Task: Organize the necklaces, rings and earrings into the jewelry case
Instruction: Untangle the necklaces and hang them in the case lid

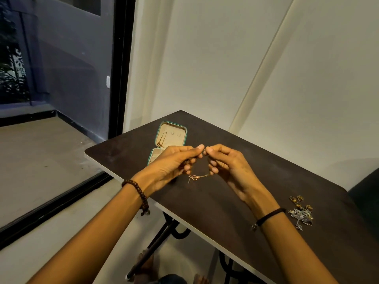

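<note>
we've got left hand + right hand pinching the necklace | just in front of the case | prob working the clasp

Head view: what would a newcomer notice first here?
The left hand and right hand, raised over the dark table, pinch a thin gold necklace between them, its clasp dangling. Behind the left hand sits the open jewelry case; near the right wrist lies a heap of rings and silver chains.

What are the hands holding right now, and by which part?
The left hand and the right hand both pinch a gold necklace by its thin chain, fingertips nearly meeting. Its ringed part hangs below.
</note>
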